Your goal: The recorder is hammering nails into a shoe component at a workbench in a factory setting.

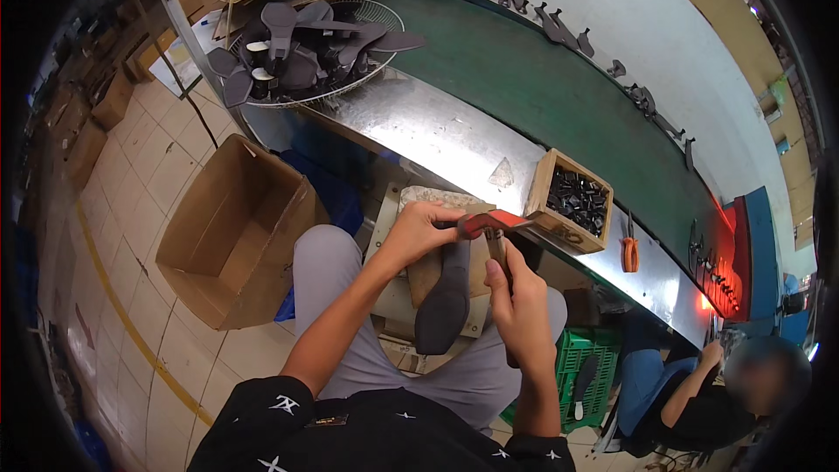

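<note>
At near centre, above a tan block [478, 273]: one shoe sole [443, 306], dark grey. Long axis runs near to far; broad rounded end nearest the wearer, narrow end at the far side, below the left fingers. Whether it rests fully on the block cannot be told.

Left hand [418, 234]: beyond the narrow end and slightly to its left, the nearer of the two to that end. Thumb and fingers drawn together at the red head of a hammer-like tool [483, 224]; what they pinch, head or sole edge, cannot be told.

Right hand [522, 304]: to the right of the sole, apart from its broad end. Fingers wrapped around the tool's handle, thumb laid along it; the handle points up and away, the head lying crosswise above the sole's far end.

Far right of the hands: one wooden box [565, 233] of small black pieces [577, 199]; one pair of orange-handled pliers [630, 253], on a metal ledge [454, 150] beside a green belt [524, 87].

Far left: one wire basket [384, 13], heaped with dark soles [301, 65].

Left: one cardboard box [203, 249], flaps up.

Near right: one green crate [568, 354], one sole [585, 380] inside; beyond it, a seated co-worker [699, 406].
</note>
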{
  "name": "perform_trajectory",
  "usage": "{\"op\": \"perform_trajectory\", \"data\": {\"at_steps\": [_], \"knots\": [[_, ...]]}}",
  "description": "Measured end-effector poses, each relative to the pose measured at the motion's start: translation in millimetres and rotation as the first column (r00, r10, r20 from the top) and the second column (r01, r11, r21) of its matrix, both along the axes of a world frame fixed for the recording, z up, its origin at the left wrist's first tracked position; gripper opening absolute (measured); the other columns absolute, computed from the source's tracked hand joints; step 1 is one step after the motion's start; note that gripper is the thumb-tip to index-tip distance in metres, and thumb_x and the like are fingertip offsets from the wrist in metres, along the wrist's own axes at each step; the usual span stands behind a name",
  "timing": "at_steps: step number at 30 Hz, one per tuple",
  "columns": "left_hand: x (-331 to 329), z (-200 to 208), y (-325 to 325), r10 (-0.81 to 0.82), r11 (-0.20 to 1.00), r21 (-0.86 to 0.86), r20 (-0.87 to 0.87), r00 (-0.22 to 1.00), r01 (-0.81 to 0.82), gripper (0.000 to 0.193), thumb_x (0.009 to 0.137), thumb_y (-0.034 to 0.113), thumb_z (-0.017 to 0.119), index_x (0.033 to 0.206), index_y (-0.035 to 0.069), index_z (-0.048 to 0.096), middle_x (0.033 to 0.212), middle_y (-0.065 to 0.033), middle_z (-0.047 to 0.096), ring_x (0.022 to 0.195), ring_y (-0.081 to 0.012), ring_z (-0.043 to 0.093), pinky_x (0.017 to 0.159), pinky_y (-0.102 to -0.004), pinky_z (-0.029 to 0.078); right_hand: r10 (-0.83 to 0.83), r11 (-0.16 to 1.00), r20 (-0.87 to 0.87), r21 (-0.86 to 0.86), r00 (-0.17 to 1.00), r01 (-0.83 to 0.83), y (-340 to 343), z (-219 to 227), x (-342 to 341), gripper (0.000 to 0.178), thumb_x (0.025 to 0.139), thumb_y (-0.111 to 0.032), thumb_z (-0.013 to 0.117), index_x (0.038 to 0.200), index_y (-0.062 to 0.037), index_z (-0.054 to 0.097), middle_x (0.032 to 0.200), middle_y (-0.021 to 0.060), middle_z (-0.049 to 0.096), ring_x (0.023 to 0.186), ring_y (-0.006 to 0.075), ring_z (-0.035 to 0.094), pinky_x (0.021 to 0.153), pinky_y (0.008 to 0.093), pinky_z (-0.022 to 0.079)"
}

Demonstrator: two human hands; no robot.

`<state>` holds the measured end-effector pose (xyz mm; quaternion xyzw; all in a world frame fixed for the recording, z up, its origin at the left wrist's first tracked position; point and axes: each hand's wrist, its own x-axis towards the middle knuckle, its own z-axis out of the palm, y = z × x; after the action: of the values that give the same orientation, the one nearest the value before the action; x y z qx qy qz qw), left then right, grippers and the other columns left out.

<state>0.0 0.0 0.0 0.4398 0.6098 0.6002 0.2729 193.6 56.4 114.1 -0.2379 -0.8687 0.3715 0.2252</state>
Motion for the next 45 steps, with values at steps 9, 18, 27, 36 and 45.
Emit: {"op": "perform_trajectory", "data": {"at_steps": [9, 18, 27, 36, 45], "knots": [[3, 7, 0, -0.002, 0.999, -0.034, 0.054, 0.999, 0.004, 0.028, 0.079, 0.019, 0.079, 0.105, 0.01, 0.076, 0.083, -0.0088, 0.073, 0.074, -0.0115, 0.062, 0.086, -0.0305, 0.05, 0.012, 0.996, 0.038, -0.093, 0.999, -0.008, 0, 1, 1, 0.032, 0.099, -0.011, 0.055, 0.127, 0.0038, 0.052, 0.091, 0.0256, 0.063, 0.079, 0.0415, 0.064, 0.068, 0.0413, 0.049], [12, 13, -22, 0.013, 0.999, -0.031, -0.414, 0.91, -0.029, 0.103, 0.081, 0.029, 0.077, 0.156, 0.003, 0.011, 0.125, -0.0073, 0.066, 0.117, -0.0295, 0.061, 0.113, -0.042, 0.032, -0.124, 0.992, -0.429, -0.045, 0.895, 0.115, -30, 47, 32, 0.027, 0.101, -0.011, 0.046, 0.121, 0.0059, 0.053, 0.078, 0.0097, 0.061, 0.053, 0.0126, 0.054, 0.049, 0.0271, 0.043], [14, 17, -25, -0.079, 0.946, -0.305, -0.54, 0.838, -0.107, 0.122, 0.082, 0.04, 0.074, 0.152, 0.001, -0.017, 0.142, -0.0009, 0.056, 0.139, -0.0289, 0.042, 0.12, -0.0564, 0.003, -0.099, 0.962, -0.133, 0.243, 0.986, 0.129, -9, 26, 13, 0.027, 0.101, -0.014, 0.052, 0.121, 0.0033, 0.053, 0.084, 0.023, 0.063, 0.069, 0.034, 0.065, 0.063, 0.0414, 0.05], [21, 5, -23, 0.042, 0.964, -0.18, -0.629, 0.776, -0.197, 0.056, 0.079, 0.035, 0.076, 0.131, 0.023, 0.063, 0.129, 0.0018, 0.065, 0.139, -0.0259, 0.043, 0.114, -0.0674, -0.001, -0.141, 0.977, 0.053, 0.168, 0.989, 0.13, 3, 18, 16, 0.027, 0.101, -0.014, 0.052, 0.122, 0.0036, 0.052, 0.078, 0.0201, 0.059, 0.063, 0.0236, 0.06, 0.06, 0.037, 0.049], [52, 69, -71, -0.365, 0.924, -0.028, -0.359, 0.859, 0.381, 0.016, 0.082, 0.012, 0.075, 0.09, 0.001, 0.068, 0.086, -0.0081, 0.068, 0.076, -0.0267, 0.066, 0.064, -0.0351, 0.049, 0.155, 0.874, -0.107, 0.479, 0.982, -0.086, 44, -1, 1, 0.045, 0.09, -0.006, 0.064, 0.133, 0.0031, 0.052, 0.099, 0.0178, 0.067, 0.074, 0.0343, 0.066, 0.064, 0.0427, 0.052]]}}
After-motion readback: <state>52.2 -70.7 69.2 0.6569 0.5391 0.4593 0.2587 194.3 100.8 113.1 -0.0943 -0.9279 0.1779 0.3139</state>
